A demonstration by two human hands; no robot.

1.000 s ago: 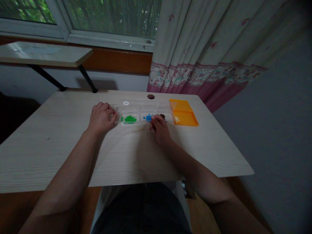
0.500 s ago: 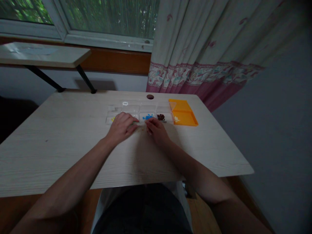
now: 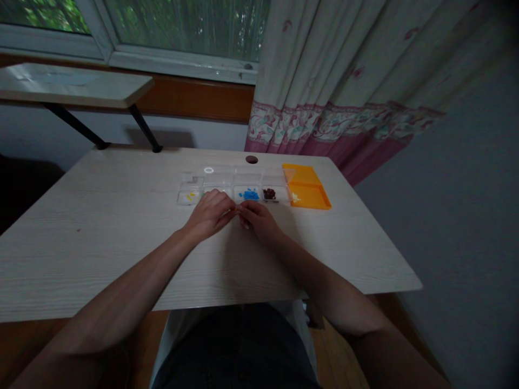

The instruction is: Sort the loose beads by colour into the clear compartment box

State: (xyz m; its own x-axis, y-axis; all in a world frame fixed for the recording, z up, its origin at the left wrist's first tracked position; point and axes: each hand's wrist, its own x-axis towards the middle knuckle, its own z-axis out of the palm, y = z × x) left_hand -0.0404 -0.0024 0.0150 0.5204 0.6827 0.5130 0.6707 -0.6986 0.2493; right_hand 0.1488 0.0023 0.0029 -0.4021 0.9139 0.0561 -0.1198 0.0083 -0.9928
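Note:
My left hand [image 3: 211, 214] and my right hand [image 3: 259, 220] meet fingertip to fingertip over the table, just in front of a row of clear plastic boxes. Both are pinched closed; whatever lies between the fingertips is too small to make out. Behind them, one clear box holds small blue pieces [image 3: 250, 194] and the box to its right holds dark brown pieces [image 3: 269, 193]. A few yellow pieces [image 3: 190, 196] lie in the leftmost box. The box behind my left hand is partly hidden by it. At the right, an open orange box [image 3: 316, 197] contains small pale pieces [image 3: 295, 198].
The pale wooden table [image 3: 121, 248] has a round cable hole [image 3: 252, 159] near its back edge. A raised shelf [image 3: 101, 89] on black legs stands at the back left. A curtain [image 3: 324, 97] hangs behind the right part, beside the window.
My left hand has moved right and its fingertips now meet those of my right hand. The yellow pieces in the leftmost box show more fully.

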